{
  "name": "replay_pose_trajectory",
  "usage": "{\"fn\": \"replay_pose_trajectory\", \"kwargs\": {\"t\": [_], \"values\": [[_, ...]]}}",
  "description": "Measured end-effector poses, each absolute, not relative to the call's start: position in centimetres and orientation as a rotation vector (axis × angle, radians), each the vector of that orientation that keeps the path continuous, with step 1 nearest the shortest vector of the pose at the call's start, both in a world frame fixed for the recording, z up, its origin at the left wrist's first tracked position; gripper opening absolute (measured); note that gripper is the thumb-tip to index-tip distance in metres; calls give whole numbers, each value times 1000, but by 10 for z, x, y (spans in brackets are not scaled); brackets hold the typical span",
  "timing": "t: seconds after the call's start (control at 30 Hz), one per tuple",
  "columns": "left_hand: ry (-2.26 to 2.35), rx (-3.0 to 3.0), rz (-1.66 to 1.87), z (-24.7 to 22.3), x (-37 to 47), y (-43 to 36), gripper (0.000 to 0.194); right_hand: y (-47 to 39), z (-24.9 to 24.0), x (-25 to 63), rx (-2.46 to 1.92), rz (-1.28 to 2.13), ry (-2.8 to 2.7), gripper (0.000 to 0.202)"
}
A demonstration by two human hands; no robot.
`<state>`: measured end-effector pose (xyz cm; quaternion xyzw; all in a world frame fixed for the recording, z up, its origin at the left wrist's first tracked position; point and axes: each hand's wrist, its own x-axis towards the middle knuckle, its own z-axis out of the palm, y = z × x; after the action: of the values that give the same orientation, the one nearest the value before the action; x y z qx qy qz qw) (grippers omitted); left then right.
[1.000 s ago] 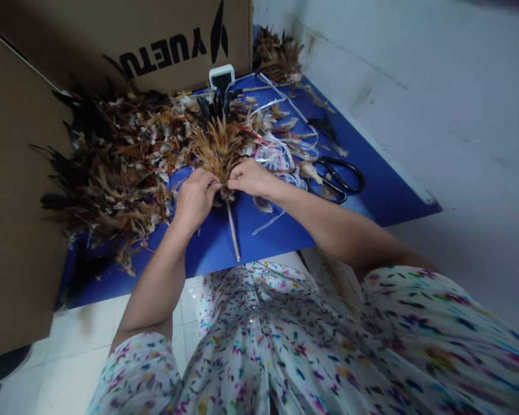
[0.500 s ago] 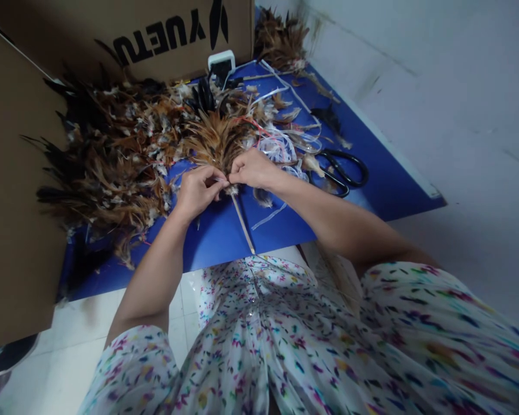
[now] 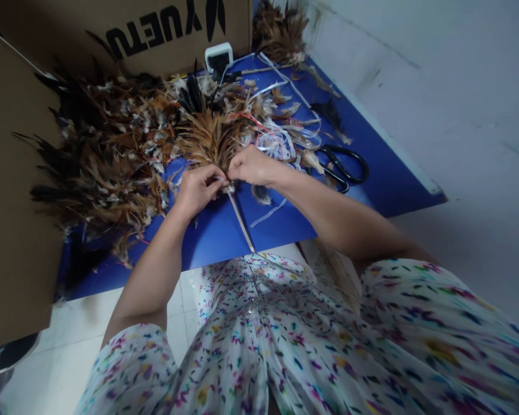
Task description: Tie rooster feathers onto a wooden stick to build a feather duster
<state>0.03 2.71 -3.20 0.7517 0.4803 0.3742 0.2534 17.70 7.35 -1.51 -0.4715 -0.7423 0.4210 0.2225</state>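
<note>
A fan of brown feathers (image 3: 210,135) is bunched around the upper end of a thin stick (image 3: 241,222), whose bare end points toward my body. My left hand (image 3: 199,189) is closed in a pinch at the base of the feathers, on the left of the stick. Close beside it, my right hand (image 3: 254,166) is also closed, fingertips at the same feather base. What exactly lies between the fingertips is too small to make out. White and red string (image 3: 274,141) lies tangled just behind my right hand.
Loose feathers (image 3: 112,155) cover the left of the blue table (image 3: 281,227). Black-handled scissors (image 3: 346,164) lie at the right. A cardboard box (image 3: 164,52) and a small white-framed object (image 3: 218,56) stand at the back. Another feather bundle (image 3: 280,34) is by the wall.
The view has shifted slightly, so the table items appear a little up and to the left. Both hands stay at the feather base, with the right fingertips slightly moved.
</note>
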Motion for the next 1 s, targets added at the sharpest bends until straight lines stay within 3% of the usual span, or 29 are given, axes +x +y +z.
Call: {"fn": "replay_pose_trajectory", "kwargs": {"t": [0.4, 0.57, 1.0], "values": [[1428, 1929, 954, -21, -1, 25, 5, 65, -5, 183, -1150, 1071, -2223, 17], [1455, 1882, 958, -26, 2, 25, 19, 63, 0, 186, -1159, 1100, -2226, 15], [1435, 1704, 1001, -23, 2, 23, 30, 53, 9, 187, -1214, 856, -2378, 15]]}}
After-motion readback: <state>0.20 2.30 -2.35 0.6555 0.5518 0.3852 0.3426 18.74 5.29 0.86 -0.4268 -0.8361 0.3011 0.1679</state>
